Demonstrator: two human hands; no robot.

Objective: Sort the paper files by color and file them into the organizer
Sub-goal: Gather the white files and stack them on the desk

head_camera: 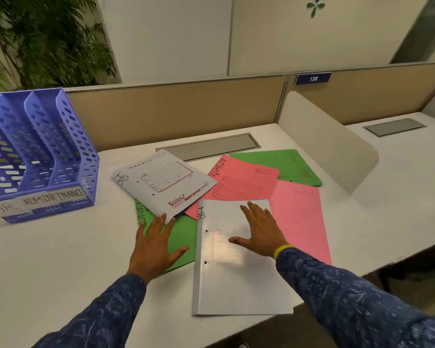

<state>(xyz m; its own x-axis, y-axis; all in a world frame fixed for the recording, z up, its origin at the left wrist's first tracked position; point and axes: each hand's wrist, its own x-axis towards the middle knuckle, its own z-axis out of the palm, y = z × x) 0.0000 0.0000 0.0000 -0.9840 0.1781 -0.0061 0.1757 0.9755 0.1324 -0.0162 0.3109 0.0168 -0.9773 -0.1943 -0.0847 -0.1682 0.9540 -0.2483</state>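
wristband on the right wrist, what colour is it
Yellow: the wristband sits just above the dark blue patterned sleeve, clearest in the head view.

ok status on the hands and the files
Left hand flat on green file, right hand flat on white file, nothing gripped. Organizer empty. Nothing blocking.

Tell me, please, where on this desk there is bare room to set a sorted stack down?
Bare desk lies in front of the blue organizer, left of the left hand. A narrower strip runs between the organizer and the white file. The middle is crowded: white, pink and green files overlap, with the right hand flat on one.
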